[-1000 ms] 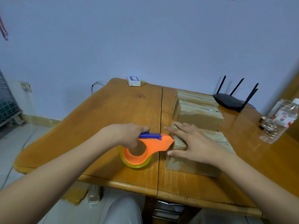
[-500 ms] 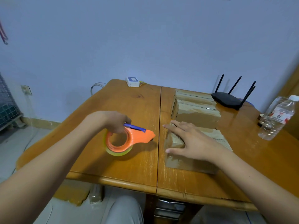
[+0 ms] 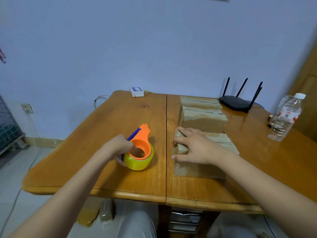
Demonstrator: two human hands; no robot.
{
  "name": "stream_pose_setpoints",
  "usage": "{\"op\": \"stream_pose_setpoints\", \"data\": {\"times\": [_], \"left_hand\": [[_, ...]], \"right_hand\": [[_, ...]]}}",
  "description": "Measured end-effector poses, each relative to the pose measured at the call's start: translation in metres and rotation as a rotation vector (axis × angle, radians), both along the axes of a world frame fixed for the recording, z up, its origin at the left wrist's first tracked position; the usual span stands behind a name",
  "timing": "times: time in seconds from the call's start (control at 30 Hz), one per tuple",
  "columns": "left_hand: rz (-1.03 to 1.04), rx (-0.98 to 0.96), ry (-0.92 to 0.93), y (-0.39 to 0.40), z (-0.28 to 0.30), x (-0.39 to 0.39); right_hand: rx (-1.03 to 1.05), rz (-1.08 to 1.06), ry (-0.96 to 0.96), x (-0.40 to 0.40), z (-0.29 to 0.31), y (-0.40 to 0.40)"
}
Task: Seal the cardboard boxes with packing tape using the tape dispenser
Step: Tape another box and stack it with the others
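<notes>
An orange tape dispenser [image 3: 141, 145] with a yellowish tape roll and a blue blade guard rests flat on the wooden table [image 3: 120, 121], left of the centre seam. My left hand [image 3: 118, 148] grips its left side. My right hand [image 3: 195, 146] lies flat, fingers spread, on the left end of the nearest cardboard box [image 3: 197, 169]. Two more cardboard boxes stand behind it, the middle one [image 3: 203, 120] and the far one [image 3: 199, 100].
A black router [image 3: 235, 103] with several antennas sits at the back right. A clear water bottle [image 3: 285, 117] stands at the right edge. A small white box [image 3: 136, 91] lies at the table's far edge. My knees show below the front edge.
My left hand has drawn the dispenser away from the box's left end, leftward, and laid it flat on the table. My right hand has stayed on the box.
</notes>
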State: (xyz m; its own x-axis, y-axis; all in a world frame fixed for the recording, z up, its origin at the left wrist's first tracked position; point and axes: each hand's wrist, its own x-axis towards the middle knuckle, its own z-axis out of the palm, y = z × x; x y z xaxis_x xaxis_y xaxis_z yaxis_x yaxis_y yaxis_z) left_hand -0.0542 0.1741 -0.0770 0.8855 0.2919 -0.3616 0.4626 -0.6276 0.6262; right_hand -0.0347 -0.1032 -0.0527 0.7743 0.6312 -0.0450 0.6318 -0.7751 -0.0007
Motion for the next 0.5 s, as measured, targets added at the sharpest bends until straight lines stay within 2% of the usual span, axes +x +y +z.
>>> {"op": "stream_pose_setpoints", "data": {"times": [0.23, 0.5], "left_hand": [[-0.007, 0.271, -0.051, 0.001, -0.013, 0.004], [0.003, 0.338, -0.092, 0.008, -0.031, 0.007]], "right_hand": [[-0.007, 0.006, -0.006, -0.002, 0.001, 0.0], [0.015, -0.001, 0.036, 0.001, 0.003, 0.001]]}}
